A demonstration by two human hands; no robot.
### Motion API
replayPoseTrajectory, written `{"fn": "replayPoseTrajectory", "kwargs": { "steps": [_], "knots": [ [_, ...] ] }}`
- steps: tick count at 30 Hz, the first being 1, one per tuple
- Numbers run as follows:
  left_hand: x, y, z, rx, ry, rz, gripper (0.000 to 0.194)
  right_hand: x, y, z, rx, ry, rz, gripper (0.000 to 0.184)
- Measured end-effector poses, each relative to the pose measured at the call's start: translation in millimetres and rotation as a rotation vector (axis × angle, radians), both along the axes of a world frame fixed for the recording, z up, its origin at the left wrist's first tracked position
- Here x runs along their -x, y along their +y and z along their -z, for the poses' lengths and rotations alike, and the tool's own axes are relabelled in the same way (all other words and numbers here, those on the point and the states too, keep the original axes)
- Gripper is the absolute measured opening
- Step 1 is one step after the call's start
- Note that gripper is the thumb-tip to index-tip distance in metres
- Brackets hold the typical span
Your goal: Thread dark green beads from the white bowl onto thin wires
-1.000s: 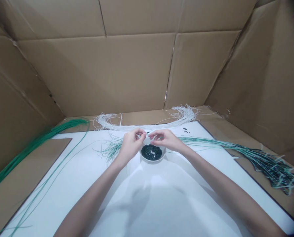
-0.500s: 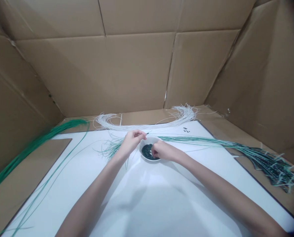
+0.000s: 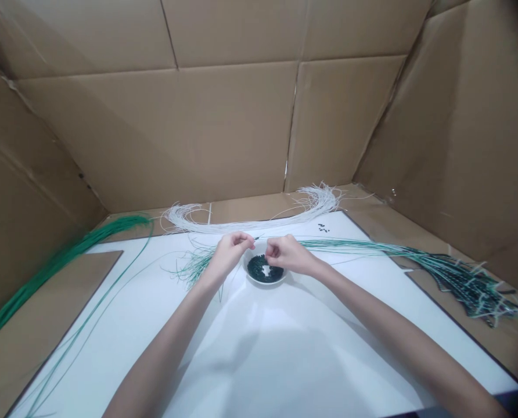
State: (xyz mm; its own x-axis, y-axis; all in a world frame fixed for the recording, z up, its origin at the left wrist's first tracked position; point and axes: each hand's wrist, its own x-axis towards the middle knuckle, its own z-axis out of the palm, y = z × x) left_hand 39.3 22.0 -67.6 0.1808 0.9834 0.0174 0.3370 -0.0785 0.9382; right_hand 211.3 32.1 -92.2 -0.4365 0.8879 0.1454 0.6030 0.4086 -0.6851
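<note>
My left hand [image 3: 229, 253] is closed in a pinch on a thin green string, and its dark tip [image 3: 258, 237] pokes out past the fingertips. My right hand [image 3: 291, 255] hovers over the right side of a small white bowl [image 3: 266, 283], thumb and fingers pressed together. Whatever it holds is too small to make out. Dark green beads [image 3: 254, 268] cover the bottom of the bowl, with a bare white patch in the middle. Behind both hands runs a bundle of green strings [image 3: 346, 247], its loose ends [image 3: 194, 264] fanning out by my left wrist.
Beaded strand ends [image 3: 472, 287] lie in a heap at the right. A bundle of white strings [image 3: 241, 226] curves along the back, and a thick green bundle [image 3: 63, 267] lies at the left. Several loose beads [image 3: 324, 228] rest on the white board [image 3: 268, 360]. Cardboard walls [image 3: 224, 128] surround it.
My right hand has lifted out of the beads and risen toward my left fingertips, baring a white patch in the bowl. My left hand keeps its pinch. The view has shifted slightly.
</note>
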Motion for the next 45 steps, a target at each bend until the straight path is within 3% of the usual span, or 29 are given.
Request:
{"fn": "replayPoseTrajectory", "kwargs": {
  "steps": [7,13,21,30,39,45],
  "knots": [
    [-3,-3,-0.5,0.008,0.009,0.021,0.017,-11,0,10.0,0.245,0.763,0.192,0.018],
    [-5,-9,-5.3,0.007,-0.005,0.034,0.015,-7,-11,17.3,0.309,1.084,0.248,0.018],
    [-7,-12,11.9,-0.036,0.019,0.057,0.015,-8,-21,27.2,0.455,1.202,0.234,0.019],
    [-12,-22,2.4,-0.033,0.027,0.126,0.018,-11,-25,27.5,0.482,1.264,0.191,0.018],
    [-12,-18,8.3,-0.1,0.156,0.118,0.02,-12,-28,24.1,0.501,1.251,0.222,0.016],
    [-13,-20,2.3,-0.109,0.171,0.12,0.017,-13,-27,24.6,0.487,1.266,0.225,0.016]
  ]
}}
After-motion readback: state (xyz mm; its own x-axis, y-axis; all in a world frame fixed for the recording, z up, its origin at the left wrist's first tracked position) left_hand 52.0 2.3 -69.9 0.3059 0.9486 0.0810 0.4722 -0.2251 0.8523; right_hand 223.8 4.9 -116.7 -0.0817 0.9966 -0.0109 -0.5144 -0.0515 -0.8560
